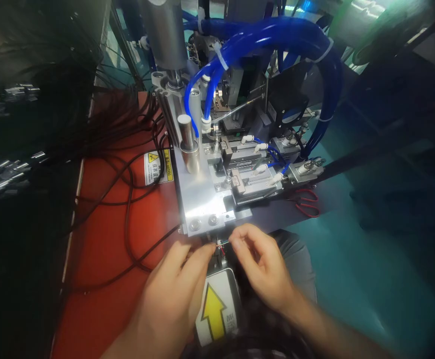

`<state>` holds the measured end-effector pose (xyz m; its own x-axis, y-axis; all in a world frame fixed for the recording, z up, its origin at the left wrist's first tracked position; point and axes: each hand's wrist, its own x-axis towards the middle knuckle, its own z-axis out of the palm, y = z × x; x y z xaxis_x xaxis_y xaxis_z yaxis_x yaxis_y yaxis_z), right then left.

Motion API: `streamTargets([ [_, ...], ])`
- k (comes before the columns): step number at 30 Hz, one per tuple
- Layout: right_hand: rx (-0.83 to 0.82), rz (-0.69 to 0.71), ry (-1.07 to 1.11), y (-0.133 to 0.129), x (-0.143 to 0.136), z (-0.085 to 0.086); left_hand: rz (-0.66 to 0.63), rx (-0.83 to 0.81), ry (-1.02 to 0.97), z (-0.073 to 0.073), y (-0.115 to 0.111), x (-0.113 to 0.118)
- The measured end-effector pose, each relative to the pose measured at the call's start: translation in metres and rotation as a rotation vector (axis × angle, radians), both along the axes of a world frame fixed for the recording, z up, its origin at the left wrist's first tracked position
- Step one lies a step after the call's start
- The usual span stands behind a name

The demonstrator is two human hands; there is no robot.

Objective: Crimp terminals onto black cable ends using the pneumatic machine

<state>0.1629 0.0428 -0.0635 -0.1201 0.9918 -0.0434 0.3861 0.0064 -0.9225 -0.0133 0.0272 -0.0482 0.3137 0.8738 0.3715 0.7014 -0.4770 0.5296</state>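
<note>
At lower centre of the frame, the left hand (pixel 172 294) and right hand (pixel 262 267) are pinching what looks like a small wired connector (pixel 220 245) between nearly closed fingertips, just below the metal plate (pixel 198 199). Being so fine, it could be slipping loose, or its thin wires could be snagging on the plate's edge.

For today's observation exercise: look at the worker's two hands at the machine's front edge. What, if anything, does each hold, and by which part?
Both the left hand and right hand pinch thin wire ends at their fingertips, just below the metal plate. The exact grip point is too small to tell.
</note>
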Motion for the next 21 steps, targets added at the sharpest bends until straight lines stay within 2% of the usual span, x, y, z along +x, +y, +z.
streamTargets([
  [9, 0.072, -0.017, 0.020, 0.0008, -0.0055, -0.0007, -0.004, -0.006, 0.000, 0.0011, 0.0001, 0.0013],
  [16, 0.024, 0.002, -0.035, 0.0004, -0.0070, 0.0020, -0.018, -0.031, -0.001, -0.0015, 0.0005, -0.0003],
  [21, -0.059, -0.033, -0.044, 0.0006, -0.0099, 0.0047, -0.020, -0.040, 0.000, -0.0023, -0.0011, -0.0013],
])
